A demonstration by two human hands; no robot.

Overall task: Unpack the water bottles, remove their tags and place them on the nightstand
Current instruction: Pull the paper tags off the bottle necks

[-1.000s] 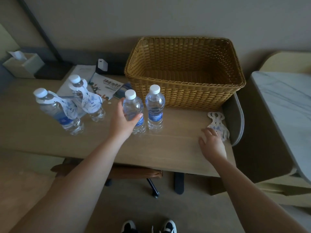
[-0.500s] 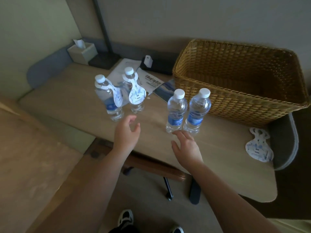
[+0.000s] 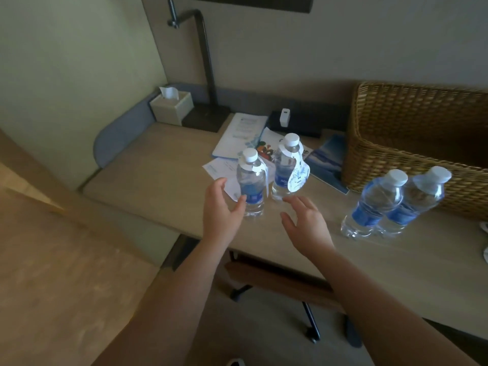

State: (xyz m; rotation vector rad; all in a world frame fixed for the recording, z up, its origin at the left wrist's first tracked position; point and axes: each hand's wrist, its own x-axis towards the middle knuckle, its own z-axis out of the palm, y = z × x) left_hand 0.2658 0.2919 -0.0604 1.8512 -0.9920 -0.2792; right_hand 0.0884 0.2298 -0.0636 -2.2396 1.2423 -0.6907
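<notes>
Both bare arms reach forward, hands open.
Left hand (image 3: 220, 207) spread, thumb out; right hand (image 3: 307, 224) palm down, fingers splayed.

I have a single view here, a wide-angle camera worn on the head, looking forward and steeply down over the near edge of the tabletop (image 3: 163, 165). It sits close: both forearms run up from the bottom of the frame, and the left hand (image 3: 220, 207) and right hand (image 3: 306, 223) land near the centre. The lens faces the wall behind the tabletop, turned a little leftward, so the corner with the tissue box (image 3: 171, 108) is well inside the frame while the wicker basket (image 3: 396, 133) gets cut off at the right edge. Straight lines bow toward the borders, and floor fills the lower left
</notes>
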